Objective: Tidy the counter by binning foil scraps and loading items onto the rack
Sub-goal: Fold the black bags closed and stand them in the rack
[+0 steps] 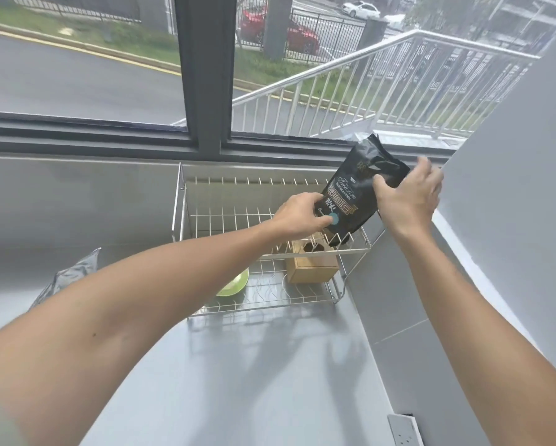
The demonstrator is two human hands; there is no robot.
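A black coffee bag [363,185] with pale lettering stands tilted on the upper tier of a two-tier metal wire rack [186,220]. My left hand [299,217] presses against the bag's lower left side. My right hand [408,197] grips its right edge. On the lower tier sit a wooden box [312,265] with cut-out holes and a green plate [235,283], partly hidden behind my left forearm. A silver foil pouch [70,275] stands on the grey counter [254,365] to the left, partly hidden by my arm.
A grey wall [511,220] rises close on the right, with a white socket [405,429] low on it. Behind the rack runs a dark window frame [206,75] and sill.
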